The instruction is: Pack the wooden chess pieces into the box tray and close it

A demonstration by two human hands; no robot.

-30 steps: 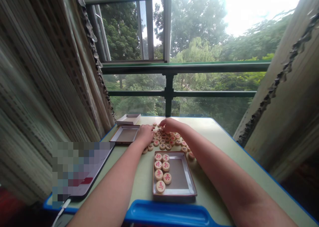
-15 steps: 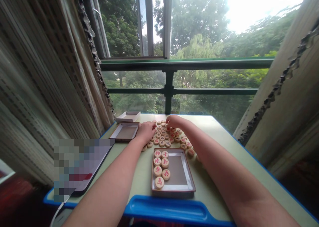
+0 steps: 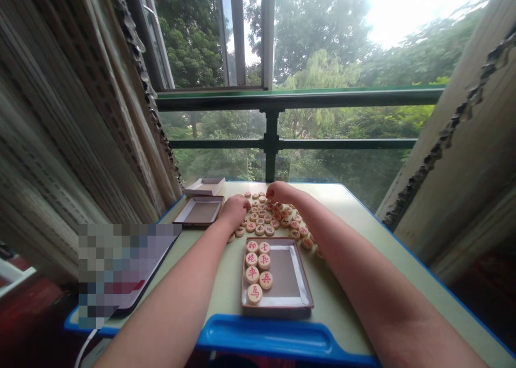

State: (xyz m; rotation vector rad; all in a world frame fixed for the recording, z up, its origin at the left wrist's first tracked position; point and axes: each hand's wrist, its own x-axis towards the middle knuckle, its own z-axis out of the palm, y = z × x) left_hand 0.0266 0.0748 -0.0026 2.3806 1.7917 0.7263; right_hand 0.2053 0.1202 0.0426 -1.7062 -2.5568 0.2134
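Note:
Round wooden Chinese chess pieces point(image 3: 260, 229) lie spread over the far middle of the table. My left hand point(image 3: 236, 211) is at their left edge, its fingers curled in. At the far side of the pieces is my right hand point(image 3: 279, 192), fingers bent down and pressed together. Whatever either hand holds is hidden by the fingers. Nearer me, a shallow box tray point(image 3: 304, 274) holds two columns of pieces with red characters along its left side, a red-marked chess piece point(image 3: 255, 294) lowest. The right part of the tray shows its grey bottom.
A second shallow box point(image 3: 197, 211) and a white box part point(image 3: 205, 186) stand at the far left. A blurred-out flat device point(image 3: 137, 282) with a white cable point(image 3: 86, 346) lies at left. A blue trough point(image 3: 268, 335) edges the table's point(image 3: 334, 201) front. Curtains flank the window.
The view has shifted slightly, so everything sits a little further left and up. Both hands' fingers look more curled in. The pieces in the near tray are the same.

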